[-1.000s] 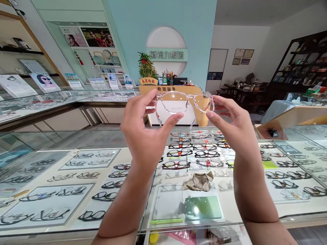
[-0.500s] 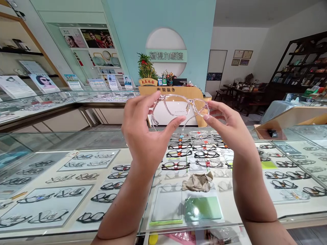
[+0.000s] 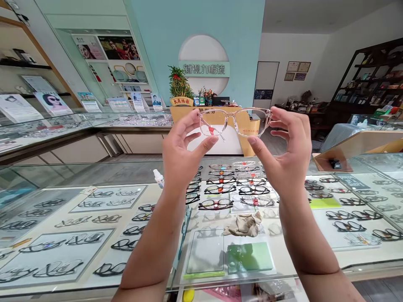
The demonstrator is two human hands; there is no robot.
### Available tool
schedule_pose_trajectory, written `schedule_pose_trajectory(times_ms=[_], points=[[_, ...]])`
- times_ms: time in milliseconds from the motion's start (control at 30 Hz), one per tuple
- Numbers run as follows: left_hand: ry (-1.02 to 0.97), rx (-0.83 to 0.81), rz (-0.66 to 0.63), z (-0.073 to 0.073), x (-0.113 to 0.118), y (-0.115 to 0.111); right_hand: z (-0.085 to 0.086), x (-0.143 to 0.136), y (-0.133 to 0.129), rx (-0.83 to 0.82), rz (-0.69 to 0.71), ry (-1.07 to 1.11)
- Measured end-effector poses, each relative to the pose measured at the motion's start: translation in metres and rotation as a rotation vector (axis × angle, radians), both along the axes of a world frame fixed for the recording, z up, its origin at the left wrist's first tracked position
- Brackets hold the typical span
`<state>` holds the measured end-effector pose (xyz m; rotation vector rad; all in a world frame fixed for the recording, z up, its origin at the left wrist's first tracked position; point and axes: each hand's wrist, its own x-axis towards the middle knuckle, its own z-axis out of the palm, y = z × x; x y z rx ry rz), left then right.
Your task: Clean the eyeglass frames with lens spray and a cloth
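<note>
Both hands hold up one pair of clear-framed eyeglasses point(image 3: 231, 114) above the glass counter, its front spanning the gap between them. My left hand point(image 3: 185, 147) pinches the left end of the frame, thumb below the lens and fingers at the hinge. At the right hinge my right hand point(image 3: 283, 142) grips with its fingers, the thumb near the lower rim. Small lettering shows on the right lens. Below, a crumpled beige cloth point(image 3: 244, 224) lies on the counter top, beside a green pad point(image 3: 250, 256). A white spray bottle point(image 3: 158, 179) stands left of my left hand.
Inside the glass display counter point(image 3: 176, 274) lie several rows of eyeglasses point(image 3: 217, 204), with more on trays at the left and right. Across the aisle stand another display case point(image 3: 132, 118) and a wooden service desk point(image 3: 181, 115). A wooden stand point(image 3: 346, 147) sits at the right.
The eyeglasses have turned from an angled view to face-on and risen slightly. My left hand has shifted right; my right hand has moved up to the right hinge. The spray bottle has come into sight.
</note>
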<state>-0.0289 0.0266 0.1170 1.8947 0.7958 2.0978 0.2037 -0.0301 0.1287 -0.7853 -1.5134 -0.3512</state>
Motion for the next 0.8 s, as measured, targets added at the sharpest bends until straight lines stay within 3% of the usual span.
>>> schedule_pose_trajectory(times_ms=[167,333,433,800], points=[[0.026,-0.009,-0.019,-0.003,0.001,0.007,0.000,-0.004,-0.006,-0.025,-0.086,-0.055],[0.021,-0.023,-0.027,-0.006,0.003,0.010,-0.004,-0.008,-0.003,-0.022,0.060,0.006],[0.028,-0.027,-0.018,-0.007,0.004,0.012,-0.006,-0.010,-0.002,-0.052,0.050,0.000],[-0.034,0.046,-0.022,-0.011,0.006,0.012,-0.006,-0.017,0.003,0.123,0.069,-0.025]])
